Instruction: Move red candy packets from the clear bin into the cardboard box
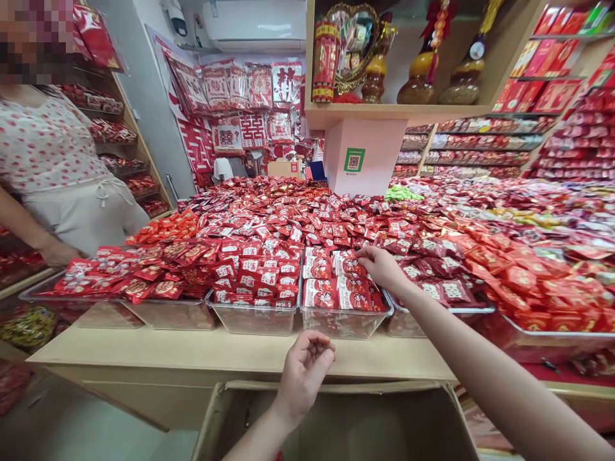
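Observation:
My right hand (383, 267) reaches over a clear plastic bin (346, 322) with its fingers pinched at the upper edge of a red-and-white packet (346, 261). The packet lies in the right one of two columns, and small printed figures show on such packets. More of them, such as the front-left packet (319, 293), stand in overlapping rows in the same bin. Below and in front of the bin, my left hand (307, 368) hangs over the edge of an open cardboard box (336, 387). Its fingers are curled in toward the thumb, and nothing shows in them.
Bins of red packets line the wooden counter (158, 346) on both sides, with heaps behind. A person (72, 153) stands at the left, one hand near the end bin. A wooden shelf (398, 112) with gourd ornaments juts out above the packets, over a white pillar (360, 157).

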Tool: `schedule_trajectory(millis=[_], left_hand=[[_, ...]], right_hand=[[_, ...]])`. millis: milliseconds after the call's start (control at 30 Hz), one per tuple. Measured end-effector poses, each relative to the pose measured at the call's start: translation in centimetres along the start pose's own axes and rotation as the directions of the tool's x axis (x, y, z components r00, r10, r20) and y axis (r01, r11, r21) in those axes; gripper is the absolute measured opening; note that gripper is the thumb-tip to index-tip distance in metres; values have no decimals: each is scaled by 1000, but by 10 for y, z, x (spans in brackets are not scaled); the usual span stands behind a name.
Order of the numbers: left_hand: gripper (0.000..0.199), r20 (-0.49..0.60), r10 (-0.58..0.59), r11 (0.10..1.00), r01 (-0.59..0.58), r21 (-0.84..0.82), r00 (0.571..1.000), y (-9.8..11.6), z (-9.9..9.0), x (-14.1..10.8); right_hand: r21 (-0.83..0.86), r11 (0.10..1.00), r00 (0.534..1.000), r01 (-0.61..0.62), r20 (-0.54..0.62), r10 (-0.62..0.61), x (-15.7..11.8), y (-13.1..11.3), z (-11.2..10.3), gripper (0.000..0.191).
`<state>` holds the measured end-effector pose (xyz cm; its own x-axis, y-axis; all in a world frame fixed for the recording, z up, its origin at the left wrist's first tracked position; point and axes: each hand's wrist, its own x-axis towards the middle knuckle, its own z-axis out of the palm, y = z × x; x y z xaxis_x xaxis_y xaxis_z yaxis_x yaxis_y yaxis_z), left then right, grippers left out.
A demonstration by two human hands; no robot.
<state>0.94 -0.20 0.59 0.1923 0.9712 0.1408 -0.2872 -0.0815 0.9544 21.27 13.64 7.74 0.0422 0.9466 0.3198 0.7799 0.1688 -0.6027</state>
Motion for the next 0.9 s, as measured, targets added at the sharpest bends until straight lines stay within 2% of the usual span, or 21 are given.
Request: schedule_trajectory(millis=[100, 200, 467, 567, 633, 767, 900], left_hand=[[9, 24, -8, 1000, 7, 18, 1000, -3, -2, 1], [8, 28, 14, 998, -15, 57, 1000, -5, -3, 2], [5, 69, 28, 990, -37, 137, 997, -3, -1, 1], [5, 72, 27, 986, -38, 162, 997, -4, -1, 0], [5, 70, 20, 984, -32, 177, 997, -4, -1, 0], [5, 71, 18, 979, -32, 201, 997, -5, -2, 0], [5, 75, 10, 979, -25, 203, 997, -6, -1, 0]], right_hand=[[-126, 992, 999, 28, 28, -25, 8, 2, 12, 17], [-179, 982, 998, 59, 32, -54, 9, 4, 18, 17], [-315, 943, 994, 111, 51, -100, 1, 2, 14, 18], [-346, 914, 977, 210, 47, -207, -5, -3, 16, 27], [-358, 885, 955, 297, 95, -281, -7, -5, 21, 33], [-365, 870, 933, 332, 261, -247, -7, -5, 33, 41], [-346, 846, 896, 405, 334, -292, 0, -5, 37, 43]])
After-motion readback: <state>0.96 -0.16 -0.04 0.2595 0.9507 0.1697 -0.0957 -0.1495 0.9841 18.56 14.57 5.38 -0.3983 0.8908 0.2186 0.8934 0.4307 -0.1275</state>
